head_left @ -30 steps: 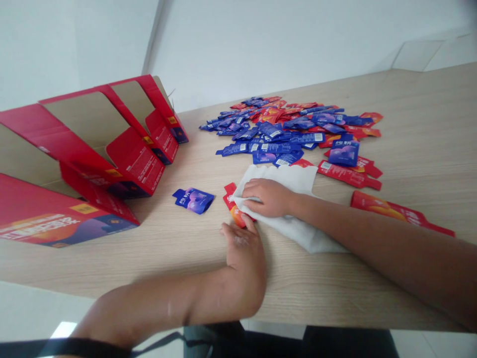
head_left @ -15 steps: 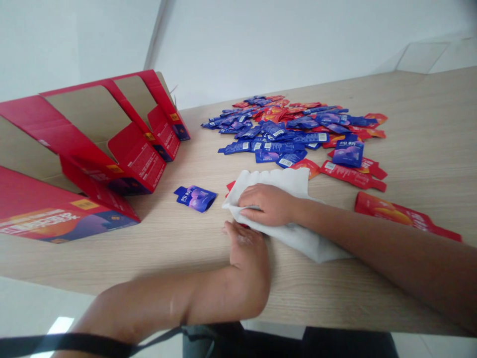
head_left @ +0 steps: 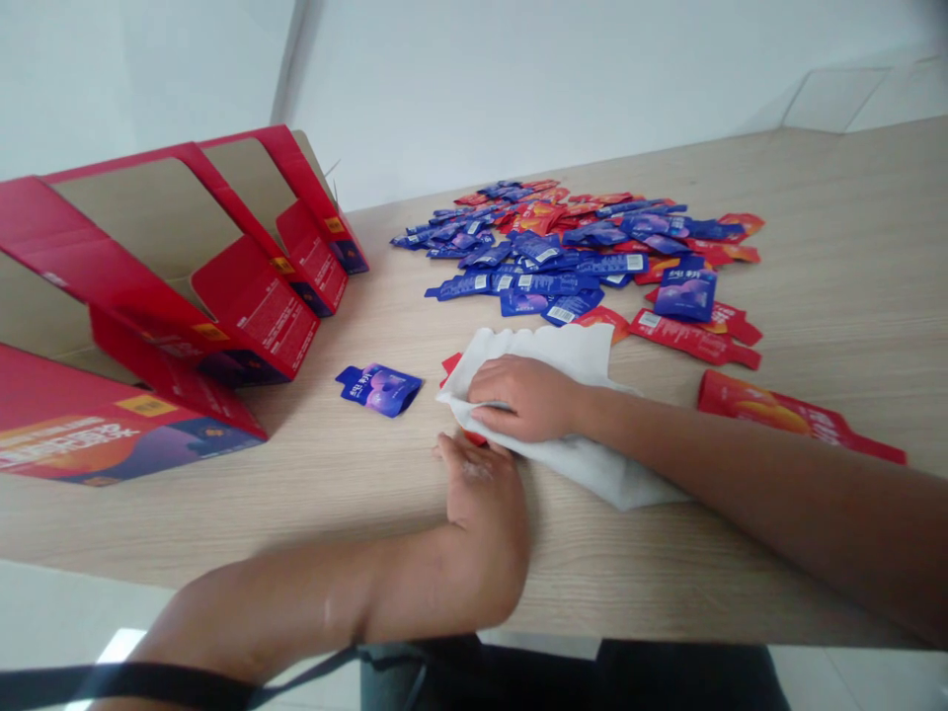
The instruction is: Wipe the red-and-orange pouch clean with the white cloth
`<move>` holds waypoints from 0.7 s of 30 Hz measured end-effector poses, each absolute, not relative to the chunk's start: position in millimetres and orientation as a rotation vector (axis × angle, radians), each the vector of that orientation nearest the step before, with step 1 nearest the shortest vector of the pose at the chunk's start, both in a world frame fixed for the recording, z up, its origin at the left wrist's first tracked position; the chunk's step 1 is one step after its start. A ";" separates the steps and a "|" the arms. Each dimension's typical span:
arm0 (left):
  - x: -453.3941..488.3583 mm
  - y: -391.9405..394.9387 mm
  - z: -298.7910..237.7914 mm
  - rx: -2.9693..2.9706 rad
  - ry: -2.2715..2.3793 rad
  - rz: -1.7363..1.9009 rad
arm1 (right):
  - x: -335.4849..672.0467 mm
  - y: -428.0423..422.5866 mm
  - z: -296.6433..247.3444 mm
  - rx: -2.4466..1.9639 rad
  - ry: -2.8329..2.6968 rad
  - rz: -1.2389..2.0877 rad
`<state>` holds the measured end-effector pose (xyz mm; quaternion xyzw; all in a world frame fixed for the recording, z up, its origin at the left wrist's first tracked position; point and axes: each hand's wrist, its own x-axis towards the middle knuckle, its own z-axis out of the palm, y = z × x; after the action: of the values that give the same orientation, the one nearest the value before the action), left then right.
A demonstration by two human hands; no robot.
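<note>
My right hand (head_left: 518, 397) presses a white cloth (head_left: 578, 459) against the table, its fingers curled into a fold of the cloth. Beneath the cloth lies a red pouch (head_left: 450, 365), mostly covered; one corner shows to the left and another bit of red shows by my left hand. My left hand (head_left: 483, 484) is bent at the wrist just below the cloth and holds the near end of that pouch; most of its fingers are hidden. To the left of the cloth, a single purple-blue pouch (head_left: 380, 389) lies flat on the table.
Beyond the cloth, a pile of blue and red pouches (head_left: 548, 247) spreads near the wall. A larger red pouch (head_left: 785, 410) lies by my right forearm. Several open red cartons (head_left: 256, 306) stand at the left on the wooden table (head_left: 355, 494).
The whole view has shifted slightly. Both hands stay nearly in place, the right one on the cloth; a little more red shows between the hands.
</note>
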<state>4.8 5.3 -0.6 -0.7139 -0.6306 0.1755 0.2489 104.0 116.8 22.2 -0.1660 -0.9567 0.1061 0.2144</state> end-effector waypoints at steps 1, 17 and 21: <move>4.8 5.3 -0.6 -1.944 -1.719 0.484 | 103.9 117.1 21.8 -0.466 -2.648 0.297; 3.8 4.3 -0.5 -1.924 -1.699 0.483 | 109.7 127.4 20.6 -0.577 -2.651 0.221; 4.8 4.0 -0.9 -1.902 -1.696 0.473 | 109.6 125.9 21.1 -0.508 -2.658 0.193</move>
<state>4.8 4.0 -0.9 -0.7064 -0.6297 0.1755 0.2714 109.6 125.9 21.1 -0.1830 -0.9573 0.0695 0.2126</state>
